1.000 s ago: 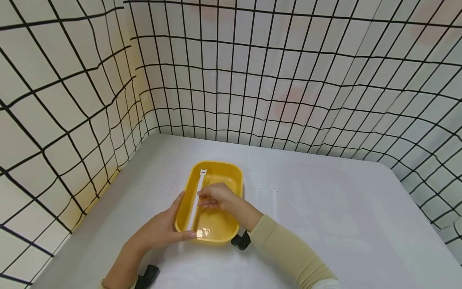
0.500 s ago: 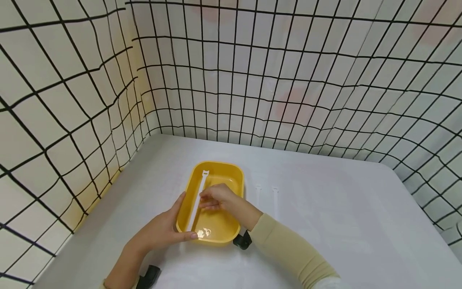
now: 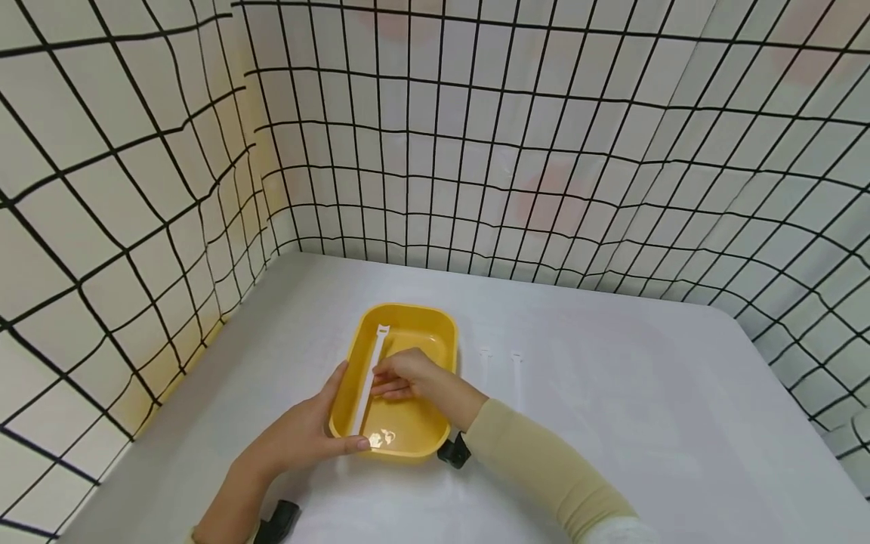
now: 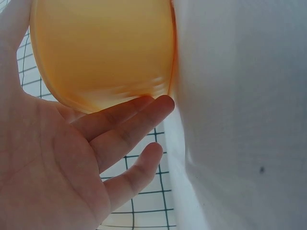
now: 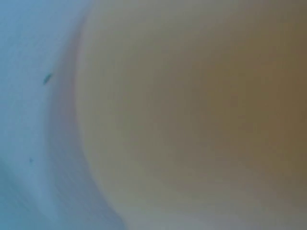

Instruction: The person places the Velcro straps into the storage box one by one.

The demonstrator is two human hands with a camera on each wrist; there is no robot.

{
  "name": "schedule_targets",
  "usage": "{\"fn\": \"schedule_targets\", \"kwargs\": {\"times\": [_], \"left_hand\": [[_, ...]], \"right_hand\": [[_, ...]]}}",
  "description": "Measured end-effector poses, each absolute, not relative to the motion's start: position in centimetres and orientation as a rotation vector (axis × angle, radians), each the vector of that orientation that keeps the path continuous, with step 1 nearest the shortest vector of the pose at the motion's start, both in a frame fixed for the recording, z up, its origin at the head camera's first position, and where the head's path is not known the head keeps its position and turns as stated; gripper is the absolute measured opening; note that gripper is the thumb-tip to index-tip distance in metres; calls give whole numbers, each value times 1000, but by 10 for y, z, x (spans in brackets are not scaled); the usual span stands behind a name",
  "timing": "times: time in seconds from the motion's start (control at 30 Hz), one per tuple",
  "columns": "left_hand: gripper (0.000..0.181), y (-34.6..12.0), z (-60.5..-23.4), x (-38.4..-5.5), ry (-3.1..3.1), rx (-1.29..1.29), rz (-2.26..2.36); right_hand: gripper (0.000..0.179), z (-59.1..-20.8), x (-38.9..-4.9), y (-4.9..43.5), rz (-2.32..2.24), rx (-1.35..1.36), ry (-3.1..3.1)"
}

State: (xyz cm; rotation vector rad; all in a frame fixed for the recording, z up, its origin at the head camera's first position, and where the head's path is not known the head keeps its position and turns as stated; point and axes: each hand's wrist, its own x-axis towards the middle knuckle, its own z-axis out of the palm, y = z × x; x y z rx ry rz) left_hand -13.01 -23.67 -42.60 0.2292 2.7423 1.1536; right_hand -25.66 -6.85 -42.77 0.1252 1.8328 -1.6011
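Note:
A yellow tray [image 3: 408, 321] sits on the white table. Lengthwise along its left inner side lies a flat white cable tie [image 3: 368, 393] with a wider, slotted head at the far end. My right hand [image 3: 402, 372] reaches into the tray and pinches the tie near its middle; the fingertips are partly hidden. My left hand [image 3: 306, 427] holds the tray's near left corner, thumb along the near rim. In the left wrist view, its fingers [image 4: 129, 132] touch the outside of the tray wall [image 4: 105, 48]. The right wrist view is blurred, filled mostly by the yellow tray [image 5: 192, 120].
Two more white ties lie on the table [image 3: 646, 423] right of the tray, the rightmost tie [image 3: 518, 378] being faint against the white. Black wire mesh [image 3: 476, 151] stands behind and to the left. A dark wrist device [image 3: 454, 452] is by the tray's near right corner.
The white tie has slid slightly toward the near end of the tray, and my right hand has shifted a little. My left hand and the tray have stayed in place.

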Motion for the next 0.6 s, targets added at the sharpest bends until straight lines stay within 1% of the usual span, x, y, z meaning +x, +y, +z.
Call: {"fn": "schedule_targets", "kwargs": {"times": [0.27, 0.6], "left_hand": [[116, -236, -425, -129, 2728, 190, 1139], [117, -236, -426, -130, 2760, 213, 1120]], "right_hand": [[10, -430, -256, -70, -1574, 144, 1845], [10, -431, -257, -69, -1575, 150, 1864]]}}
